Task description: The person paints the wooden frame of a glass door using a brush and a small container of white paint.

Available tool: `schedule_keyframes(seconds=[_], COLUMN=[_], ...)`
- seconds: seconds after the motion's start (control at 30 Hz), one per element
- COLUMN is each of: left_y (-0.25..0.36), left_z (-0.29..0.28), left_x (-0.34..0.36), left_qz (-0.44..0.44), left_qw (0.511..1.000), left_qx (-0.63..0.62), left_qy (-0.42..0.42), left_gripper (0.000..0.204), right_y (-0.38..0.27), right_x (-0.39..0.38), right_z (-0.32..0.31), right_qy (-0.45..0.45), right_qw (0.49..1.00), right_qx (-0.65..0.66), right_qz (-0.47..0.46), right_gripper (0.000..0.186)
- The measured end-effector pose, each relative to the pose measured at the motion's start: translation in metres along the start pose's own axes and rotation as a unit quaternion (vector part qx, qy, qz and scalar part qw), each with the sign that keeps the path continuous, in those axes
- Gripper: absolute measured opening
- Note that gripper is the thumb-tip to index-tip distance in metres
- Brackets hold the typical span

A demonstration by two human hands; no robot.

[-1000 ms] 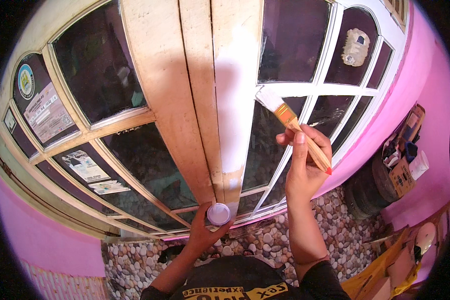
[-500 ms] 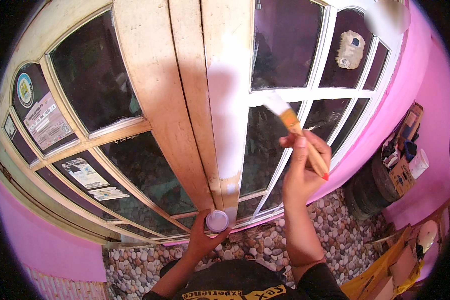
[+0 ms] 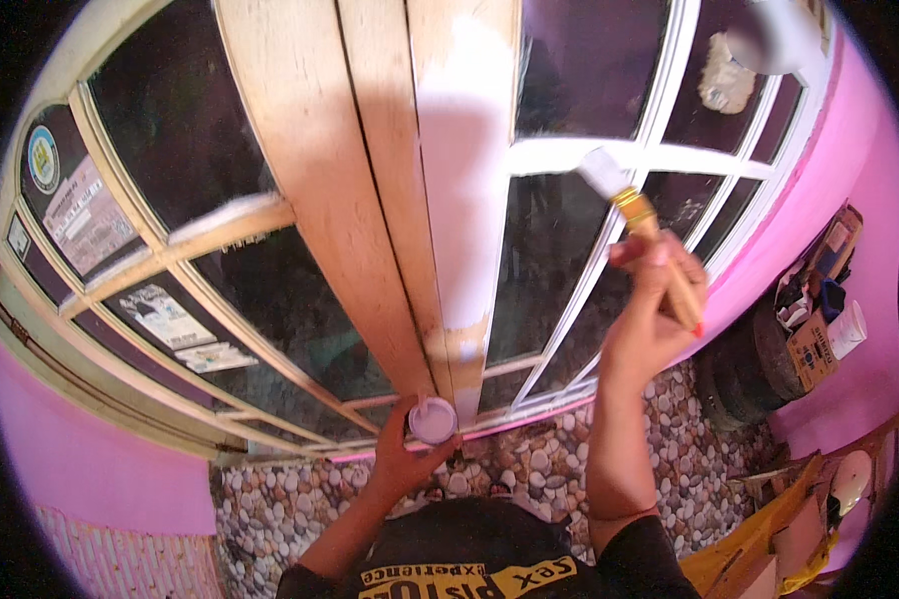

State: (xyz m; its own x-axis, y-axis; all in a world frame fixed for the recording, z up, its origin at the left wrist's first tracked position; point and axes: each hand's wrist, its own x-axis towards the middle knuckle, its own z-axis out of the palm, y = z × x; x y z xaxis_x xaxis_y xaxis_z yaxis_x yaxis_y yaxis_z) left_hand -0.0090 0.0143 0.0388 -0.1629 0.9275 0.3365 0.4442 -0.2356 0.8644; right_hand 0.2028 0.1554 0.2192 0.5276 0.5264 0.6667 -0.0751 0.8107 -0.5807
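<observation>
My right hand [image 3: 661,290] is closed round the wooden handle of a paintbrush [image 3: 631,205]. Its white-coated bristles touch or nearly touch the white crossbar [image 3: 554,157] of the right-hand glazed door. My left hand [image 3: 402,449] grips a small round cup of whitish paint [image 3: 433,423], low in front of the doors. The wide upright [image 3: 459,200] beside the glass is white down most of its length, with bare tan wood near its lower end. The left-hand door [image 3: 310,130] is mostly cream and tan wood, with a white patch on its crossbar.
Dark glass panes fill both doors, some with stickers [image 3: 80,220]. A pink wall [image 3: 859,110] curves away at right. Below it stand a dark drum [image 3: 749,364] topped with boxes and a white cup [image 3: 848,329]. Pebble-patterned floor [image 3: 539,464] lies underfoot; yellow cloth [image 3: 719,554] is at lower right.
My right hand has moved the brush rightward along the white crossbar. The view has shifted a little; my left hand still holds the paint cup at the same place.
</observation>
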Motion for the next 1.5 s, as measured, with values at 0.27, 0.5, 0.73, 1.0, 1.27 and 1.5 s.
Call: schedule_keyframes(seconds=[0.27, 0.5, 0.73, 1.0, 1.27, 1.5], left_y=[-0.005, -0.008, -0.002, 0.006, 0.011, 0.011], left_z=[-0.002, 0.012, 0.029, 0.049, 0.046, 0.032], left_x=[-0.005, -0.012, -0.020, -0.037, -0.038, -0.038], left_qz=[-0.022, -0.028, -0.056, -0.065, -0.073, -0.071], left_qw=[0.999, 0.996, 0.993, 0.988, 0.987, 0.990], left_qx=[0.033, -0.030, -0.011, -0.044, -0.064, -0.017], left_qy=[0.018, 0.078, 0.099, 0.136, 0.127, 0.122], left_gripper=[0.072, 0.073, 0.073, 0.072, 0.070, 0.073], right_y=[0.002, 0.011, 0.023, 0.036, 0.011, -0.007], right_x=[0.012, -0.013, -0.040, -0.052, -0.063, -0.073], right_z=[-0.053, -0.095, -0.123, -0.147, -0.114, -0.104], right_qy=[0.027, -0.006, -0.119, -0.287, -0.337, -0.373], right_qw=[0.999, 0.990, 0.970, 0.928, 0.886, 0.874], right_qx=[0.020, 0.063, 0.020, -0.030, 0.056, -0.004], right_qz=[0.011, 0.130, 0.212, 0.234, 0.314, 0.311], right_gripper=[0.027, 0.024, 0.030, 0.030, 0.022, 0.022])
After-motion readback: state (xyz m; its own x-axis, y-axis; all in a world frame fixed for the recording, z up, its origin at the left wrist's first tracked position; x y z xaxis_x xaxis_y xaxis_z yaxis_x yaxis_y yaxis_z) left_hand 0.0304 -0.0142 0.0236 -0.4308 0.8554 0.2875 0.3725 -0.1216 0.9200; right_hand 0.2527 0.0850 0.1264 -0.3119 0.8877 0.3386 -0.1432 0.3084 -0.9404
